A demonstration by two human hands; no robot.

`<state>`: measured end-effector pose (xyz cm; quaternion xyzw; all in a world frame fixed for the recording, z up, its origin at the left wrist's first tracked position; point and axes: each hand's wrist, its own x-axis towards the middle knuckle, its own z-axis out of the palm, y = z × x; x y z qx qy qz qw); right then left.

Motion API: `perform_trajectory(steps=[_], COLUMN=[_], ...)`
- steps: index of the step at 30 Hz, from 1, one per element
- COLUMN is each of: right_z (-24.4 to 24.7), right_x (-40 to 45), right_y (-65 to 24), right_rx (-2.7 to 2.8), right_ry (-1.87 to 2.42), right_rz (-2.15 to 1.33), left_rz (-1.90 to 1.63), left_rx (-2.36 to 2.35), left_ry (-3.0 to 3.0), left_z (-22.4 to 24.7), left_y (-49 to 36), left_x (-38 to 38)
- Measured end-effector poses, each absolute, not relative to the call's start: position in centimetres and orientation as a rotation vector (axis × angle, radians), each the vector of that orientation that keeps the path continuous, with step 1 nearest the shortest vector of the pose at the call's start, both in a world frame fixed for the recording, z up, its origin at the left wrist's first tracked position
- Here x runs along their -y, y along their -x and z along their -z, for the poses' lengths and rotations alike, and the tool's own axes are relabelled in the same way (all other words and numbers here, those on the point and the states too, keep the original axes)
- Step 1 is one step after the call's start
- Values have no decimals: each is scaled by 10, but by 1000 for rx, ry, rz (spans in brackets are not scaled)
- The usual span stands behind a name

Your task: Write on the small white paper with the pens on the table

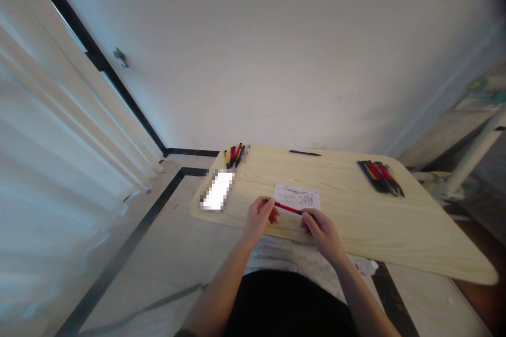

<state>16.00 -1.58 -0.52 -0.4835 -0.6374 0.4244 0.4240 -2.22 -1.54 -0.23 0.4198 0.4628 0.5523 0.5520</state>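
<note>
White wall (276, 58) filled the background at 12 o'clock, taking the printed paper (298, 194) as the clock centre and the seated side as 6. Pale curtain (59, 179) hung at 9 o'clock; from where I stood, a dark floor border (134, 245) ran beside it across light tiles. Below the table's near edge, at 4 o'clock, a bottle (367, 267) with a white cap was visible.

Work surface: one light wood-grain table (399, 231) with rounded corners. Placement on it was as follows: blue pen (305, 153), 12 o'clock; left pen group (239, 154), 10 o'clock; right pen group (381, 179), side by side, 2 o'clock; bright pixelated object (217, 189), details unreadable, 9 o'clock.

Red pen (290, 208) position: 6 o'clock, in front of the paper's near part. Left hand (261, 217) pinched one end between thumb and fingers; right hand (321, 227) pinched the other.
</note>
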Motion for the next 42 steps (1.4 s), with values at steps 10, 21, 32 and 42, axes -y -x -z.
perform_trajectory(steps=[10, 21, 32, 42], right_z=[5, 9, 11, 10], right_x=[17, 17, 15, 15], right_y=[-159, -159, -162, -164], right_rx=[1689, 1699, 1733, 1738], right_ry=[1221, 1177, 1147, 1183], right_rz=[-982, -987, -1022, -993], left_rz=[-1276, -1422, -1343, -1285], left_rx=[-1093, -1086, -1055, -1088], left_ry=[-1113, -1127, -1127, -1271], left_z=[6, 10, 12, 3], left_y=[21, 24, 28, 26], left_x=[10, 17, 16, 22])
